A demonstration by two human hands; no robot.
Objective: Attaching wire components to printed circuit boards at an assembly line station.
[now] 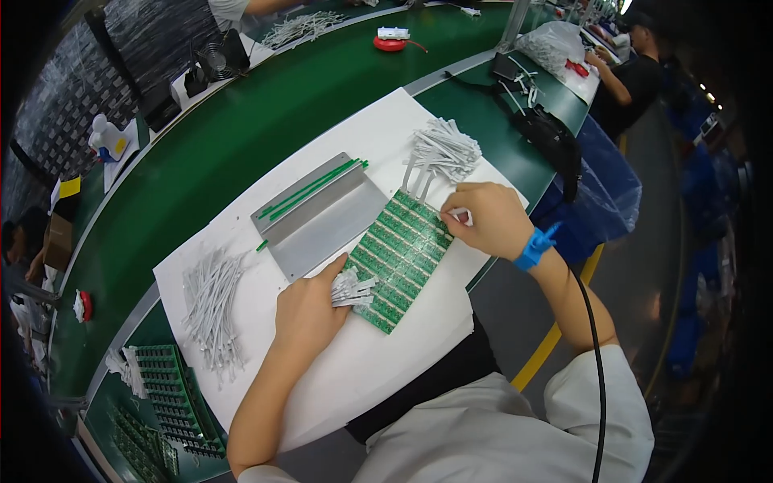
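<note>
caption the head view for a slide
Left hand with white pieces, right hand pinching another, at a green circuit board

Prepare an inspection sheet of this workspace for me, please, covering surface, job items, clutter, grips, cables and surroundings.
Surface: white sheet on green table.
Job items: green circuit panel; white leads piled left; metal tray with green strips.
Clutter: stacked green panels, lower left.
Grips: left hand holds bunched white pieces; right hand pinches a small white piece by the panel's edge.
Cables: black cable beside right forearm.
Surroundings: green belt; person in dark clothing, upper right.
</note>
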